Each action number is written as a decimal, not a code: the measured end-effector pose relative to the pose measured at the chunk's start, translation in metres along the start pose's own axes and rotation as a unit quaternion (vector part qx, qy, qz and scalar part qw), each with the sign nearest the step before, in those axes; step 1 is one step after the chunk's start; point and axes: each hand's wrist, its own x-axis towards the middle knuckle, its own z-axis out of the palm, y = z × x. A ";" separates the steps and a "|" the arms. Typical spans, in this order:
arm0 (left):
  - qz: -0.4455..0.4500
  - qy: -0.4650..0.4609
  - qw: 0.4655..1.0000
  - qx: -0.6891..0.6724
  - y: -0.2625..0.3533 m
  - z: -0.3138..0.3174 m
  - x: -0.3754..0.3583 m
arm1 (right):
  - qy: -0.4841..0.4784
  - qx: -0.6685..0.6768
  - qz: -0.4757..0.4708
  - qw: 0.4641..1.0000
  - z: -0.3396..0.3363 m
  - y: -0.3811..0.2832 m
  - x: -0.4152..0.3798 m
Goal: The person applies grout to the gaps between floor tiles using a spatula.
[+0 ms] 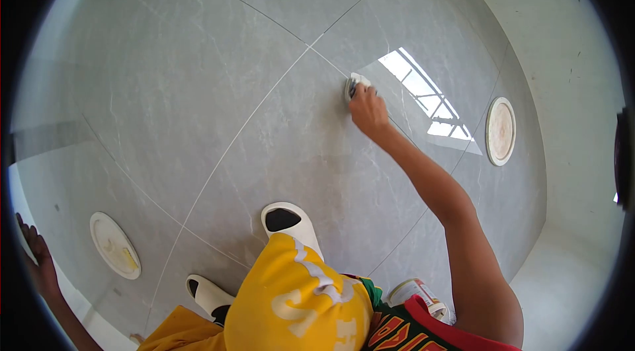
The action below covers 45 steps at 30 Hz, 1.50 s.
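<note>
Grey tiles (pixel 218 100) lie under the right hand (pixel 368 110), its fingers closed around a small pale tool (perhaps a pad) (pixel 359 78) at the joint line (pixel 327 61); flat, even pressure seems best. Whether the left hand (pixel 41 252) holds anything, I cannot tell.

bright daylight; window glare (pixel 418 90) on glossy floor (pixel 231 93); faint shadows; fisheye bending, black corners.

The right hand (pixel 368 108) partly hides its small tool (pixel 350 86).
</note>
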 end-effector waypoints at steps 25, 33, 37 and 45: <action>-0.145 -0.311 0.909 0.236 -0.332 0.396 0.051 | -0.038 0.088 -0.066 0.993 -0.031 0.093 -0.098; -0.251 -0.430 0.835 0.234 -0.447 0.461 -0.002 | -0.008 0.376 0.131 0.917 -0.137 0.041 -0.113; -0.239 -0.425 0.841 0.236 -0.455 0.489 -0.027 | 0.055 0.346 0.120 0.929 -0.158 0.009 -0.093; -0.243 -0.293 0.918 0.108 -0.455 0.475 0.041 | -0.089 0.352 0.207 0.909 -0.100 0.067 -0.108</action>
